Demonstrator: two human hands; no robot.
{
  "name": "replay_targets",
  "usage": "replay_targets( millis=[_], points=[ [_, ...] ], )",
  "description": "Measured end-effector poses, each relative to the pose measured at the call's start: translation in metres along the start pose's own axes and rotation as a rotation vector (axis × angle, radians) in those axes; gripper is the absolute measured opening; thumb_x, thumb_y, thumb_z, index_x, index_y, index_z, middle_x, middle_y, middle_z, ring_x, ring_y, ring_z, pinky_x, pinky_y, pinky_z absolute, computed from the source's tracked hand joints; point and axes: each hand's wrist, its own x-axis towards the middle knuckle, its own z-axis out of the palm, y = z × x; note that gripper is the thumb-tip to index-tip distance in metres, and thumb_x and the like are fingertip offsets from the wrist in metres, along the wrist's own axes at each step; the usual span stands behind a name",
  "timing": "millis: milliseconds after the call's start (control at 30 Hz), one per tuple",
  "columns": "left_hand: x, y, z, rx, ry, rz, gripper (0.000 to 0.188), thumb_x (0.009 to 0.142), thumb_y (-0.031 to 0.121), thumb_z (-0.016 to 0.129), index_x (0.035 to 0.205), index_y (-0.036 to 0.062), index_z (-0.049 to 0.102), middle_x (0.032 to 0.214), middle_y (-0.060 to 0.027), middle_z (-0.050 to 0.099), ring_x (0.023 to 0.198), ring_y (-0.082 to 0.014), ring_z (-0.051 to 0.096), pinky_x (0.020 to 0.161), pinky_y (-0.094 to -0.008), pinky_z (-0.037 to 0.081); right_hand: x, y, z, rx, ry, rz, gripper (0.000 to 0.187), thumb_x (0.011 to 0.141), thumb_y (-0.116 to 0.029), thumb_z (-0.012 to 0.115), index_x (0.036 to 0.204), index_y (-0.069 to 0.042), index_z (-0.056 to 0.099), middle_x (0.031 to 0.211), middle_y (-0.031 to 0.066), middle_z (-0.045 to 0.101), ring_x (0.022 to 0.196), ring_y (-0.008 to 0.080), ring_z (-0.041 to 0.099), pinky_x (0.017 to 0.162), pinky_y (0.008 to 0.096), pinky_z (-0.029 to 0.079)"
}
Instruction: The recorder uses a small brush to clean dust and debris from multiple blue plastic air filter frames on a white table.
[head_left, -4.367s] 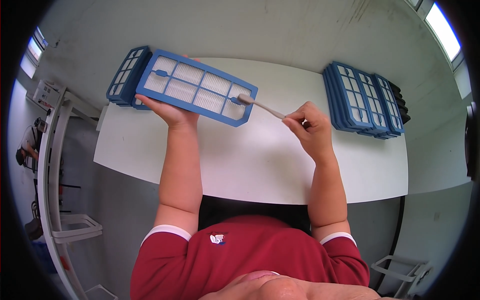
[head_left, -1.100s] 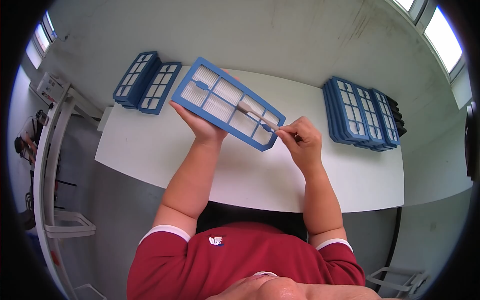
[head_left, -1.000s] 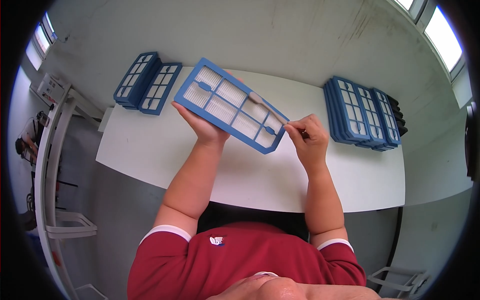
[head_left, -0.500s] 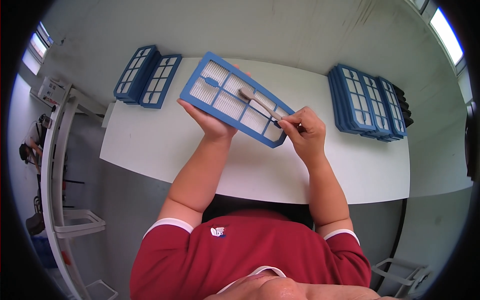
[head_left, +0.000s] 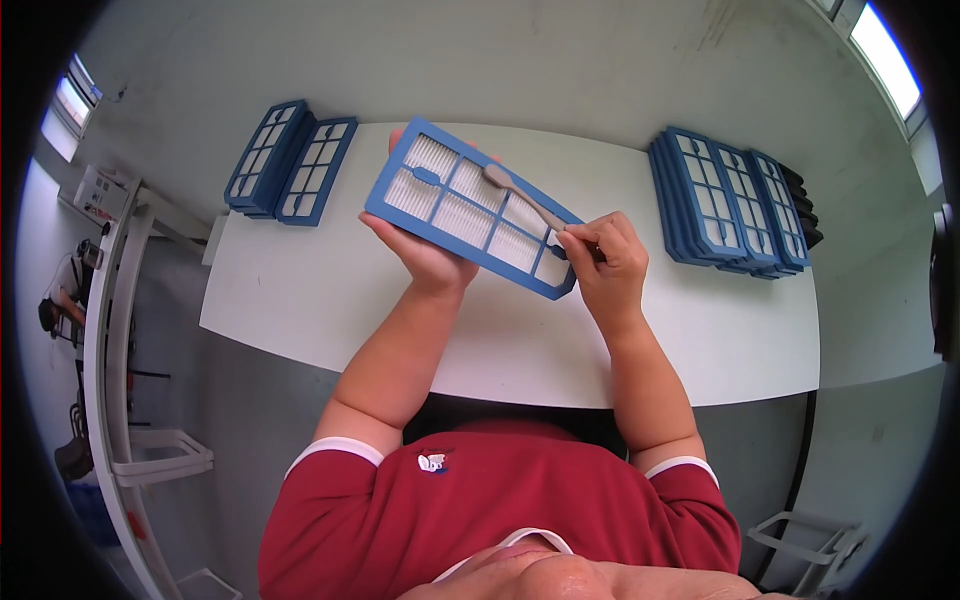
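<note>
A blue-framed air filter point(head_left: 462, 236) with white pleated panels is held tilted above the table. My left hand point(head_left: 430, 258) grips it from beneath, thumb along the near left edge and fingertips showing past the far edge. My right hand point(head_left: 608, 256) pinches the handle of a small brush point(head_left: 528, 198), greyish-brown, its head lying over the filter's upper middle panels. The bristles are turned toward the filter, so I cannot tell how firmly they touch.
On the white table point(head_left: 520, 350), stacks of similar blue filters point(head_left: 275, 155) stand at the far left. More stacked filters point(head_left: 715, 200) stand at the far right, with dark objects point(head_left: 798, 200) behind them. A wall rises behind the table; a pale rack point(head_left: 120, 330) stands at left.
The brush head has moved slightly toward the filter's far edge and turned over, its back now showing. My right hand stays near the filter's right end.
</note>
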Motion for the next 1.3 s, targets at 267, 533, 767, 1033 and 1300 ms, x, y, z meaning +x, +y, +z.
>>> replay_targets(
  millis=[267, 533, 767, 1033, 1300],
  points=[
    [-0.005, -0.002, 0.005, 0.001, -0.071, -0.023, 0.087, 0.077, 0.08, 0.015, 0.141, 0.0206, 0.021, 0.131, -0.0093, 0.042, 0.115, -0.03, 0.05, 0.097, -0.0563, 0.04, -0.002, -0.001, 0.0, 0.057, -0.07, -0.013, 0.009, 0.07, -0.001, 0.073, 0.073, -0.002, 0.065, 0.068, 0.0058, 0.055, 0.057, 0.0146, 0.056, 0.05, 0.0247, 0.045],
    [-0.002, -0.002, 0.002, -0.006, -0.101, -0.024, 0.086, 0.078, 0.079, 0.015, 0.141, 0.0212, 0.021, 0.131, -0.009, 0.042, 0.117, -0.0296, 0.048, 0.097, -0.0555, 0.041, -0.002, -0.004, -0.003, 0.098, -0.123, 0.032, 0.009, 0.07, -0.003, 0.074, 0.074, -0.002, 0.065, 0.067, 0.0058, 0.056, 0.058, 0.0149, 0.056, 0.051, 0.0256, 0.045],
    [-0.003, -0.005, -0.001, 0.03, -0.182, -0.081, 0.088, 0.077, 0.081, 0.015, 0.142, 0.0216, 0.02, 0.129, -0.0113, 0.044, 0.117, -0.0294, 0.048, 0.098, -0.0553, 0.039, 0.0, 0.001, -0.003, 0.09, -0.03, 0.01, 0.008, 0.071, -0.002, 0.073, 0.074, -0.002, 0.066, 0.067, 0.0055, 0.056, 0.057, 0.0148, 0.055, 0.05, 0.025, 0.045],
    [-0.014, -0.01, 0.002, 0.109, -0.274, -0.079, 0.09, 0.075, 0.082, 0.017, 0.143, 0.0218, 0.016, 0.13, -0.0124, 0.042, 0.119, -0.0296, 0.046, 0.098, -0.055, 0.04, -0.001, -0.003, -0.001, 0.152, -0.012, 0.03, 0.007, 0.072, -0.001, 0.072, 0.074, -0.002, 0.066, 0.067, 0.0056, 0.057, 0.057, 0.015, 0.055, 0.05, 0.0248, 0.045],
    [-0.014, -0.011, 0.003, 0.077, -0.283, -0.114, 0.091, 0.074, 0.082, 0.019, 0.143, 0.0218, 0.016, 0.131, -0.0124, 0.042, 0.118, -0.0292, 0.047, 0.097, -0.0549, 0.041, -0.001, 0.001, -0.003, 0.164, -0.063, 0.032, 0.007, 0.074, 0.0, 0.071, 0.075, -0.001, 0.064, 0.07, 0.0047, 0.057, 0.058, 0.0105, 0.053, 0.049, 0.0215, 0.042]
  ],
)
